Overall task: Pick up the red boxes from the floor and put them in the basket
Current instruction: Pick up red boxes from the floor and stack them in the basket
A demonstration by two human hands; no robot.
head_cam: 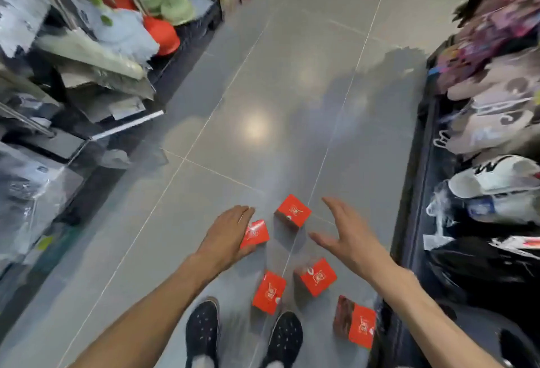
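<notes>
Red boxes, five in number, lie scattered on the grey tiled floor [263, 90] of a shop aisle. At far left, a dark shelf [122, 131] carries mops and brooms; the goods are blurred and cannot be identified individually. The left hand [226, 234] reaches down over the leftmost box [256, 234]; its fingers [245, 213] lie across the box's left edge and hide part of it. The thumb appears to sit under the lower corner, but the blur makes it impossible to tell whether the box is truly gripped. Below, a second box [269, 292] lies just ahead of two black shoes [203, 329], which are cut off by the lower frame edge. A third box [293, 210] lies farthest from the person, between the two hands and touching neither. A fourth box [317, 276] lies beneath the right forearm. The right hand [347, 233] hovers above the floor, fingers spread and released, holding nothing. A fifth box [358, 322] stands against the base of the right rack [420, 180], partly hidden by the right arm. That rack holds shoes and packaged goods, smeared by motion.
</notes>
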